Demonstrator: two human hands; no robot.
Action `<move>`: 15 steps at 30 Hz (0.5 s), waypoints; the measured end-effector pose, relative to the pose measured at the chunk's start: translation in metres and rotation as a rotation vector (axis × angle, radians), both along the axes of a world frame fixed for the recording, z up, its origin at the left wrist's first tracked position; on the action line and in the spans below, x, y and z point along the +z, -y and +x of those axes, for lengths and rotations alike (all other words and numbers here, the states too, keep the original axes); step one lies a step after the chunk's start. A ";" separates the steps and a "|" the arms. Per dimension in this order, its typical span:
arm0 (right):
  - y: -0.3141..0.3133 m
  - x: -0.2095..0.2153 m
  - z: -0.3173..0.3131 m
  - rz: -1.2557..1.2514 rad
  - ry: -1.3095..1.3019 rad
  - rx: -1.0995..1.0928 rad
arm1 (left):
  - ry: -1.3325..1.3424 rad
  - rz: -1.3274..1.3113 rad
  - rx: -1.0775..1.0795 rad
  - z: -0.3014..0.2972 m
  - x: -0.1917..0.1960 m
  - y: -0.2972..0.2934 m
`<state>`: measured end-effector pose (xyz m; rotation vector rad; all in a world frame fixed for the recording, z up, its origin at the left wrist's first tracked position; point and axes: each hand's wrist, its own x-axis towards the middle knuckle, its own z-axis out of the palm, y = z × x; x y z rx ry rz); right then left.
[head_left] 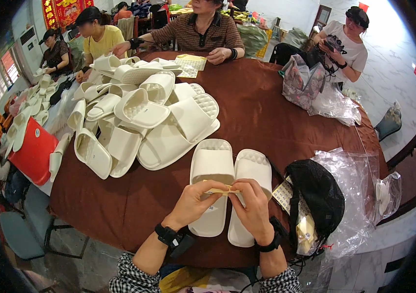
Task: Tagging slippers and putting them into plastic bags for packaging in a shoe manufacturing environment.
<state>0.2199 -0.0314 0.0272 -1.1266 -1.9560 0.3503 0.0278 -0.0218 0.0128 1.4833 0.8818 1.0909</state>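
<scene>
A small pale yellow strip of paper, seemingly a sticker backing (223,191), is pinched between both hands. My left hand (192,204) closes thumb and fingers on its left end; my right hand (252,207) grips the right end. Directly below lie two cream slippers side by side, soles down with toes toward me: a left slipper (213,167) and a right slipper (258,172). The left one bears a small printed mark on its footbed near my fingers. My hands partly cover both slippers.
A heap of cream slippers (152,110) fills the table's left. At right sit a black mesh bag (318,195), a label sheet (282,194) and clear plastic bags (352,180). A patterned bag (301,83) lies farther back. A co-worker (198,34) sits opposite, beside another label sheet (190,62).
</scene>
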 end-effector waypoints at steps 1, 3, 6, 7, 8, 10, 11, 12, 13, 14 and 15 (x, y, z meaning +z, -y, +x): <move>0.000 0.000 -0.001 0.007 -0.002 -0.011 | 0.000 0.000 0.000 0.000 0.001 0.000; 0.000 0.000 -0.002 0.014 -0.004 -0.022 | -0.020 -0.030 0.021 0.000 0.002 0.000; 0.001 0.003 -0.001 0.025 0.000 -0.007 | -0.067 -0.001 0.011 0.000 0.004 0.000; 0.001 0.003 -0.001 0.019 -0.005 -0.008 | -0.067 -0.001 0.012 -0.001 0.004 0.000; 0.001 0.003 -0.001 0.013 -0.010 -0.009 | -0.065 0.000 0.009 -0.001 0.005 0.000; 0.000 0.002 -0.001 0.011 -0.016 -0.004 | -0.063 0.002 0.006 -0.001 0.004 0.001; 0.000 0.001 -0.001 0.010 -0.021 0.000 | -0.052 0.012 0.001 -0.002 0.003 0.000; 0.000 0.000 -0.001 0.011 -0.021 0.001 | -0.041 0.023 -0.004 -0.002 0.002 0.000; -0.001 -0.001 -0.001 0.024 -0.023 0.004 | -0.040 0.024 -0.005 -0.001 0.002 0.000; -0.001 -0.002 0.000 0.037 -0.025 0.007 | -0.001 0.007 -0.011 0.000 0.001 0.000; -0.001 -0.002 0.000 0.037 -0.023 0.006 | 0.038 -0.009 -0.017 0.001 0.001 0.000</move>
